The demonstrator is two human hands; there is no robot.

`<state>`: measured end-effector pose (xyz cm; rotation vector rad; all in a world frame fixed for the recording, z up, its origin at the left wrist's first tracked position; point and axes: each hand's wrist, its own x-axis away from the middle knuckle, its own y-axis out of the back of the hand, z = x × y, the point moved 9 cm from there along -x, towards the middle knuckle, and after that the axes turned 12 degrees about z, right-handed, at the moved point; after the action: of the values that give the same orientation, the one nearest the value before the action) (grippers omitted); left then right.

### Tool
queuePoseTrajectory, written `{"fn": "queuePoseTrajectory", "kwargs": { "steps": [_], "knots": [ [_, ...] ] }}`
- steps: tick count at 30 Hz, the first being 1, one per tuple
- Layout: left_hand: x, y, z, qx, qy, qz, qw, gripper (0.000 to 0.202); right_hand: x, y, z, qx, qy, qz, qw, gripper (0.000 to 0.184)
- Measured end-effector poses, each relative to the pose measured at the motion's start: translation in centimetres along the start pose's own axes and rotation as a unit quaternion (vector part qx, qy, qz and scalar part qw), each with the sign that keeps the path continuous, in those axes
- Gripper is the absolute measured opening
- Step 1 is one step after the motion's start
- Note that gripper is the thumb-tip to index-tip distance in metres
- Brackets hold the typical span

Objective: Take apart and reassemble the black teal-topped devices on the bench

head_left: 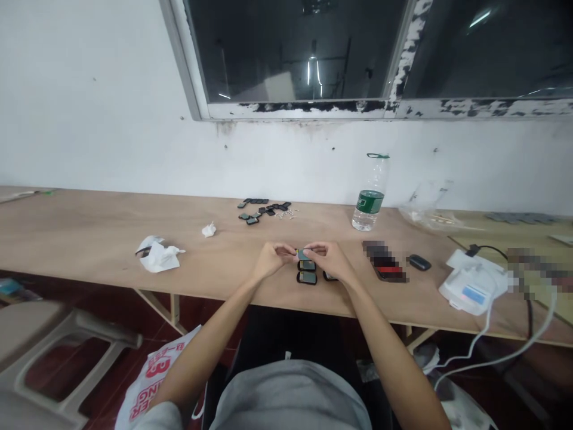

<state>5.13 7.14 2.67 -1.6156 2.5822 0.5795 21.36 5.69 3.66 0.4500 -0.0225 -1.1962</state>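
Note:
Both hands meet over the table near its front edge. My left hand (271, 260) pinches the left side of a small dark case with a grey-green face (303, 255). On the opposite side, the fingers of my right hand (330, 261) close on the same piece. Just below it lie two similar pieces, a nearer black-rimmed case (307, 278) and another case (307, 265) between. A further case (330, 276) is partly hidden under my right hand. Fine detail on the held piece is too small to make out.
Toward the wall lie several more dark cases (253, 220) with small pale bits (286, 214). Crumpled tissue (162, 257) is at left. A water bottle (369, 203), a phone (385, 263), a black oval object (419, 262) and a white cabled box (472, 285) stand right.

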Motion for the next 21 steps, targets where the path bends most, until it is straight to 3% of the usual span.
{"fn": "queuePoseTrajectory", "kwargs": {
  "steps": [4,8,13,16,19,21],
  "knots": [
    [-0.1,-0.7,-0.9,-0.097,-0.044,0.027,0.994,0.030,-0.2,0.8,-1.3,0.029,-0.003,-0.044,0.999,0.027],
    [0.1,-1.2,-0.6,-0.185,-0.032,0.042,0.981,0.042,-0.9,2.1,-2.0,0.171,-0.018,-0.090,0.981,0.018],
    [0.4,-1.9,-1.2,-0.240,-0.032,0.074,0.967,0.031,-3.7,1.6,-2.4,0.321,-0.079,-0.011,0.944,0.009],
    [0.7,-3.4,-1.8,-0.257,-0.051,0.135,0.956,0.022,-4.8,1.0,-2.3,0.336,-0.091,0.023,0.937,0.004],
    [1.2,-5.3,-1.9,-0.261,-0.067,0.206,0.941,0.023,-5.1,0.6,-2.2,0.339,-0.084,0.032,0.937,0.005],
    [1.3,-6.1,-1.6,-0.273,-0.069,0.223,0.933,0.027,-5.1,0.5,-2.4,0.338,-0.080,0.036,0.937,0.007]
  ]
}}
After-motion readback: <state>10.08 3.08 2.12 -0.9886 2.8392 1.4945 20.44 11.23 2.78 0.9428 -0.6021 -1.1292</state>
